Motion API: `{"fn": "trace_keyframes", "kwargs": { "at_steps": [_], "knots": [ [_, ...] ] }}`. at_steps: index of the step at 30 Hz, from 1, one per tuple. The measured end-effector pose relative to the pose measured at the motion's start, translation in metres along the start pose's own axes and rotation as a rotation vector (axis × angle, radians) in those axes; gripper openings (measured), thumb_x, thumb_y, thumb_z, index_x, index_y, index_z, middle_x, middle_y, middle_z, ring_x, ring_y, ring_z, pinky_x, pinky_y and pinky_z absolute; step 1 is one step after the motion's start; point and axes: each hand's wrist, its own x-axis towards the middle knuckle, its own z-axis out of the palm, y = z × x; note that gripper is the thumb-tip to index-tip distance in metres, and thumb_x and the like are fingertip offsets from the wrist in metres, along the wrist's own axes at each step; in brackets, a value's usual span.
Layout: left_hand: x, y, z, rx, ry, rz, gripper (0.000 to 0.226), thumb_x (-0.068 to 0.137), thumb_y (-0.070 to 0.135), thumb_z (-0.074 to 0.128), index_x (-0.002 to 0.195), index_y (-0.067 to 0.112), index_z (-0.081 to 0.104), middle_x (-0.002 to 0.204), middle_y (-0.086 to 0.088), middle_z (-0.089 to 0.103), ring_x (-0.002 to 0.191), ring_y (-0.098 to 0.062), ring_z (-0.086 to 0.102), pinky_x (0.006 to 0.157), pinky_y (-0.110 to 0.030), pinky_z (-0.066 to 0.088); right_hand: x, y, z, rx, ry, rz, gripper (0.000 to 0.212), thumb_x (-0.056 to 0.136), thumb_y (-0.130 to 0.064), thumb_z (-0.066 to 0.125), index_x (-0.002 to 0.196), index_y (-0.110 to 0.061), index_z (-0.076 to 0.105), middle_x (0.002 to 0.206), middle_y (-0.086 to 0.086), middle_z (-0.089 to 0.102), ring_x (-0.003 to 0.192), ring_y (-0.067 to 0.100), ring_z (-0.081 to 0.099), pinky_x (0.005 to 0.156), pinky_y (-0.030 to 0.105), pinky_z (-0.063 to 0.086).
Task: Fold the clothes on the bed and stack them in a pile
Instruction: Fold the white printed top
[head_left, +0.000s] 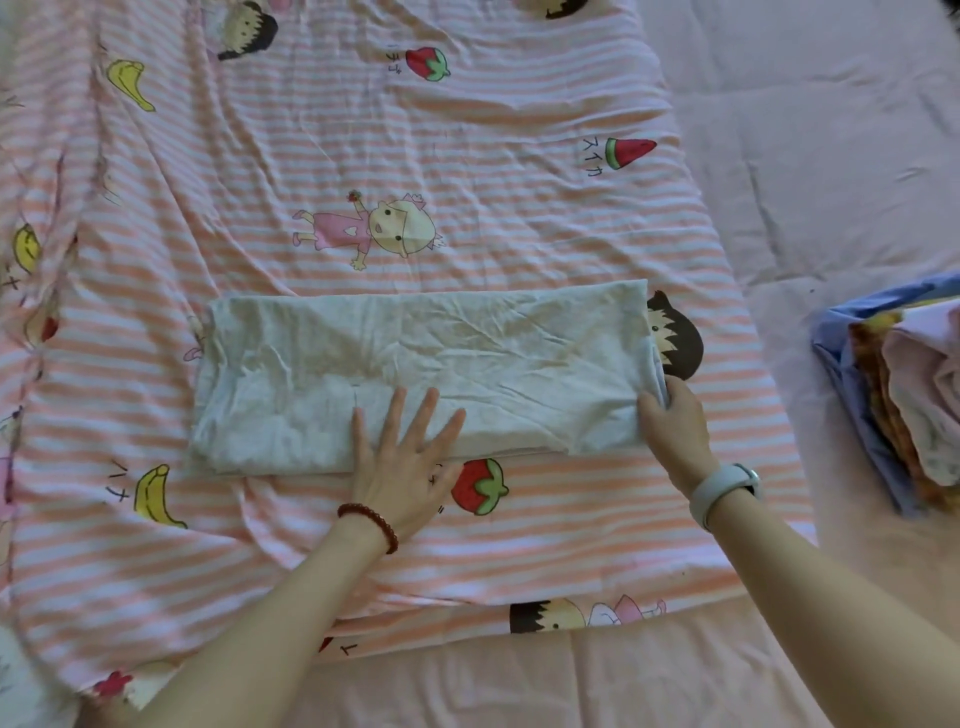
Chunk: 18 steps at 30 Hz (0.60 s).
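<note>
A pale grey-white garment (415, 364) lies folded into a long horizontal strip on the striped sheet. My left hand (402, 457) presses flat on its near edge around the middle, fingers spread and straight. My right hand (672, 421) grips the garment's right end, with the cloth bunched between thumb and fingers. A pile of folded clothes (904, 400), blue, orange and pink, sits at the right edge of the view.
A pink-and-white striped sheet (363, 156) with cartoon and fruit prints covers most of the bed, wrinkled at the left. Plain pink quilted bedding (831, 130) shows at the right and along the near edge.
</note>
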Motion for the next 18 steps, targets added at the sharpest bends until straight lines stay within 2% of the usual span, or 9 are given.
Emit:
{"fn": "trace_keyframes", "kwargs": {
  "at_steps": [5, 7, 8, 10, 12, 15, 18],
  "knots": [
    [0.018, 0.014, 0.008, 0.031, -0.225, -0.048, 0.059, 0.091, 0.063, 0.01, 0.142, 0.046, -0.013, 0.153, 0.009, -0.023, 0.139, -0.025, -0.028, 0.1, -0.066, -0.018, -0.009, -0.021, 0.0, 0.026, 0.005, -0.099, 0.014, 0.09, -0.004, 0.04, 0.081, -0.007, 0.05, 0.069, 0.001, 0.046, 0.061, 0.016, 0.04, 0.055, 0.03, 0.031],
    [0.02, 0.01, -0.003, -0.067, -0.236, -0.022, 0.055, 0.095, 0.056, 0.015, 0.146, 0.043, 0.001, 0.155, 0.009, -0.015, 0.141, -0.023, -0.021, 0.105, -0.063, -0.012, -0.019, -0.035, 0.002, 0.062, 0.028, -0.143, 0.018, 0.089, -0.002, 0.04, 0.072, -0.007, 0.045, 0.063, 0.0, 0.041, 0.058, 0.015, 0.034, 0.055, 0.029, 0.027],
    [0.016, 0.005, -0.009, -0.166, -0.187, -0.023, 0.052, 0.097, 0.051, 0.021, 0.146, 0.039, 0.012, 0.157, 0.007, -0.007, 0.143, -0.021, -0.013, 0.109, -0.058, -0.007, -0.025, -0.045, 0.004, 0.076, 0.04, -0.176, 0.021, 0.089, -0.002, 0.04, 0.068, -0.007, 0.042, 0.061, -0.001, 0.037, 0.058, 0.014, 0.031, 0.055, 0.028, 0.025],
    [0.0, -0.008, -0.02, -0.5, 0.025, -0.084, 0.045, 0.098, 0.036, 0.037, 0.142, 0.026, 0.035, 0.155, -0.001, 0.018, 0.143, -0.02, 0.009, 0.115, -0.041, 0.008, -0.039, -0.073, 0.01, 0.103, 0.032, -0.262, 0.021, 0.089, 0.0, 0.042, 0.067, 0.0, 0.042, 0.061, 0.003, 0.036, 0.059, 0.012, 0.03, 0.054, 0.028, 0.025],
    [-0.022, -0.027, -0.029, -0.855, 0.223, -0.23, 0.035, 0.096, 0.024, 0.046, 0.131, 0.018, 0.051, 0.143, -0.003, 0.038, 0.134, -0.019, 0.03, 0.109, -0.028, 0.023, -0.058, -0.107, 0.024, 0.139, -0.032, -0.351, 0.021, 0.09, 0.0, 0.043, 0.07, -0.001, 0.048, 0.062, 0.006, 0.039, 0.058, 0.009, 0.032, 0.053, 0.023, 0.026],
    [-0.054, -0.064, -0.036, -1.282, 0.319, -0.495, 0.022, 0.097, 0.02, 0.045, 0.116, 0.025, 0.056, 0.124, 0.001, 0.051, 0.108, -0.012, 0.053, 0.093, -0.026, 0.038, -0.09, -0.161, 0.065, 0.202, -0.199, -0.451, 0.019, 0.092, -0.003, 0.045, 0.076, -0.003, 0.056, 0.061, 0.005, 0.042, 0.053, 0.008, 0.033, 0.05, 0.021, 0.028],
    [-0.075, -0.099, -0.044, -1.781, 0.349, -0.74, 0.022, 0.098, 0.027, 0.041, 0.111, 0.017, 0.056, 0.111, -0.006, 0.059, 0.085, -0.015, 0.059, 0.075, -0.029, 0.045, -0.126, -0.205, 0.124, 0.178, -0.39, -0.557, 0.017, 0.094, -0.006, 0.045, 0.084, -0.008, 0.058, 0.056, -0.003, 0.035, 0.049, 0.009, 0.029, 0.05, 0.026, 0.026]
  ]
}}
